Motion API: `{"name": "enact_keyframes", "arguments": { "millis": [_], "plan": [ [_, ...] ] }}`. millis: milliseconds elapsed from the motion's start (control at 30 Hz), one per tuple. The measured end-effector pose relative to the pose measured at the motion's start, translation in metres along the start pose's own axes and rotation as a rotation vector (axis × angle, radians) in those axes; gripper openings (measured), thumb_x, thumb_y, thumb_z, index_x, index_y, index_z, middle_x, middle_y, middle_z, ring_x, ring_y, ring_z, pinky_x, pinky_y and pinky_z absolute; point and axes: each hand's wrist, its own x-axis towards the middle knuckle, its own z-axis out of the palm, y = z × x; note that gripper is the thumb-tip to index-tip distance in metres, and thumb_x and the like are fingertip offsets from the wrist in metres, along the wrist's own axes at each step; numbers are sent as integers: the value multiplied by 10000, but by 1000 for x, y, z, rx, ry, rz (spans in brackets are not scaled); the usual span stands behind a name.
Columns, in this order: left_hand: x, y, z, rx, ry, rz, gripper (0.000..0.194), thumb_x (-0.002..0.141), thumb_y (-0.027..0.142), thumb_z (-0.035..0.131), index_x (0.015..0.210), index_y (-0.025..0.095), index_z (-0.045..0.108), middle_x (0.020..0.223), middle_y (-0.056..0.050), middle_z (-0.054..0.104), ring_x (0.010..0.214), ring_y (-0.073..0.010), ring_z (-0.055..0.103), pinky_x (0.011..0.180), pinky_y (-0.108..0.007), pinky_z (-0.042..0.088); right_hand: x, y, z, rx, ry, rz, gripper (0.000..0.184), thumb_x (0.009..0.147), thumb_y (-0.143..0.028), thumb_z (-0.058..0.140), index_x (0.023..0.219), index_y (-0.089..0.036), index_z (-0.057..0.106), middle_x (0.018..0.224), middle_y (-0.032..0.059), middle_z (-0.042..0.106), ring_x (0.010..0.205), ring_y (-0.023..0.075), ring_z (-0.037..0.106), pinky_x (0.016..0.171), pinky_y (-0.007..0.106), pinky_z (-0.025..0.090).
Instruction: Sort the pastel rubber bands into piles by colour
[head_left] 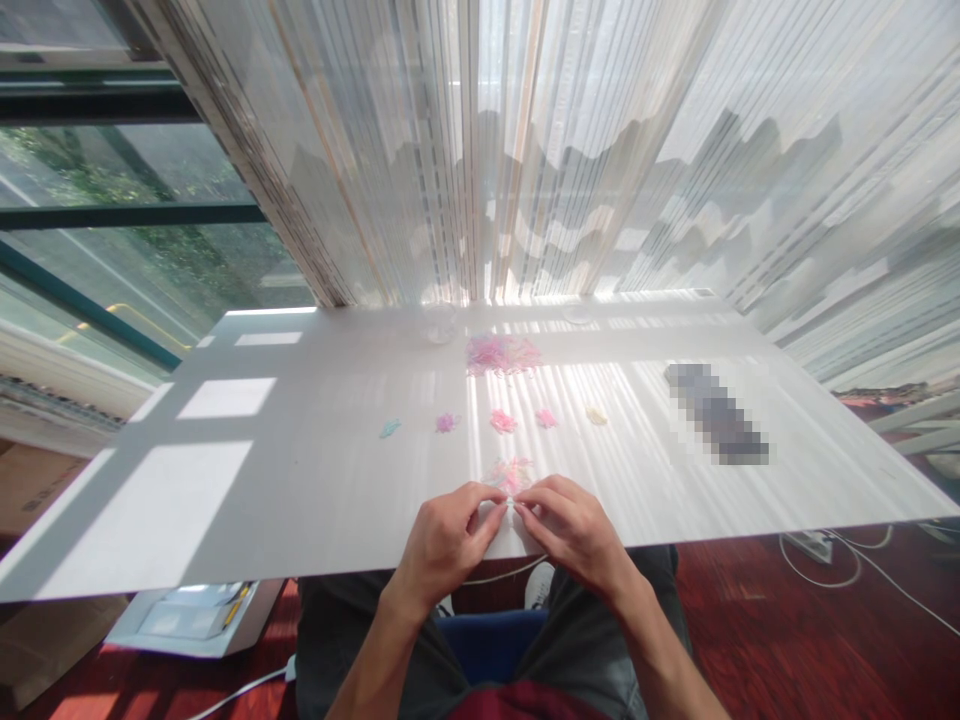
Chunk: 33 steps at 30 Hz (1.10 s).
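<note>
My left hand (454, 535) and my right hand (570, 525) meet fingertip to fingertip near the table's front edge. Both are closed in a pinch on a tiny pale loop, seemingly a small rubber band (510, 501), mostly hidden by the fingers. Just beyond the fingertips lies a loose mixed-colour pile of small rubber bands (511, 473). Farther out is a row of little single-colour heaps: teal (390, 428), purple (448, 423), bright pink (503, 421), lighter pink (546, 418) and pale yellow (596, 414). Behind the row spreads a larger pink-purple pile (502, 354).
The white table (322, 480) carries a clear round container (439, 323) at the back and a clear shallow lid or dish (580, 315) to its right. A pixelated dark object (716, 412) lies at the right. Striped curtains (480, 150) hang along the far edge.
</note>
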Motion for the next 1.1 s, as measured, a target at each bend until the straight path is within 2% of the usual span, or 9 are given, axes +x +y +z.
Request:
{"name": "enact_keyframes", "arguments": {
  "millis": [567,1100],
  "plan": [
    [0,1,0,-4,0,10,105,980,268,621,1018,223,708,824,8,745,588,-110,604,609,-220,480,1,-1,-1,-4,-11,-7,124,1001,-208,582,1035,-229,699,874,53,709,793,192,672,723,324,549],
    [0,2,-1,8,0,-8,138,1015,269,558,1006,215,685,882,-13,750,650,-121,652,642,-230,504,2,-2,-1,-16,-8,12,122,996,-212,576,1012,-224,697,856,56,699,771,188,659,723,325,556]
  ]
}}
